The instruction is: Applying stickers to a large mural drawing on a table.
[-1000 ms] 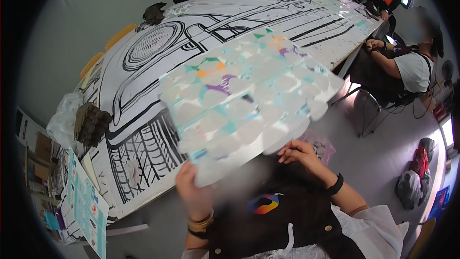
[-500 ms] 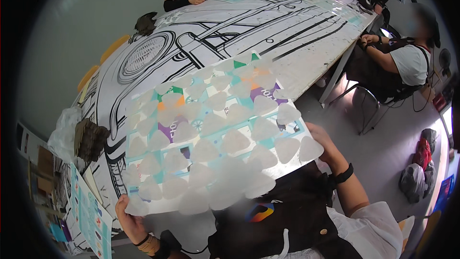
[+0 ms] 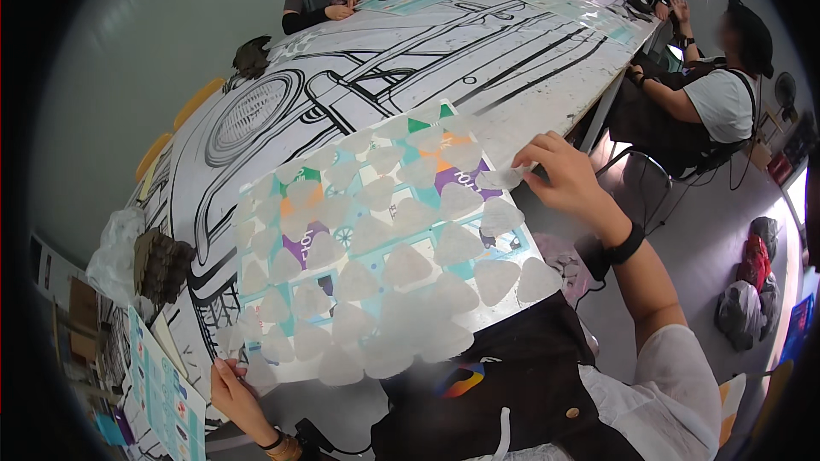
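I hold a large printed sheet (image 3: pixel 376 239), teal, purple and orange, covered with several rounded-triangle translucent stickers, over my lap at the near edge of the table. My left hand (image 3: pixel 232 384) grips its lower left corner. My right hand (image 3: pixel 564 175) is at the sheet's upper right edge, fingers pinched on one translucent sticker (image 3: pixel 502 177) there.
A long table (image 3: pixel 547 68) carries a big black-and-white line drawing of a car. A person sits at the far end, others along the right side. A dark clump (image 3: pixel 162 260), a plastic bag (image 3: pixel 115 248) and teal sheets (image 3: pixel 162 393) lie at left. A bag (image 3: pixel 747 294) rests on the floor.
The sheet has come down from a raised, tilted position to lie flatter over the table edge. My left hand slid to its lower left corner; my right hand moved up to its upper right edge.
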Demonstrator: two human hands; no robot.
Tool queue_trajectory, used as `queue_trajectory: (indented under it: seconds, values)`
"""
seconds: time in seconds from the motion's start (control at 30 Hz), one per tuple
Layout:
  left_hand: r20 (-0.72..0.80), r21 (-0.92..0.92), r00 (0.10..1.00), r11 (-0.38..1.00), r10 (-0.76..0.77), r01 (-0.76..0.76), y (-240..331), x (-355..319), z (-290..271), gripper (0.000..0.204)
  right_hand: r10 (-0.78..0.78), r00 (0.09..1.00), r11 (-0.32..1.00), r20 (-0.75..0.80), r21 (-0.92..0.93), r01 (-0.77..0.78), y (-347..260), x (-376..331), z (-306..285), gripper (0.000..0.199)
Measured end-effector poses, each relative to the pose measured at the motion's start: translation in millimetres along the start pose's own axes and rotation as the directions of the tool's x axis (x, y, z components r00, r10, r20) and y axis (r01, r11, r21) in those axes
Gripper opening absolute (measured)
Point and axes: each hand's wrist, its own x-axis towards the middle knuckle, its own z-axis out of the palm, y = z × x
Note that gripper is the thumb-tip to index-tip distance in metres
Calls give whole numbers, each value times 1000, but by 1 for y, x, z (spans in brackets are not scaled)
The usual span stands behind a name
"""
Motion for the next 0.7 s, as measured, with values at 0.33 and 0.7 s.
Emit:
queue_trajectory:
  seconds: [0.33,0.7]
  values:
    - [-49,-13,998,999,35,-36,-11,-8,-6,36,-17,953,998,301,59,0,24,28,14,23]
    - [-77,74,994,995,75,-69,-23,-7,-1,36,-54,939,984,339,176,-7,33,32,19,25]
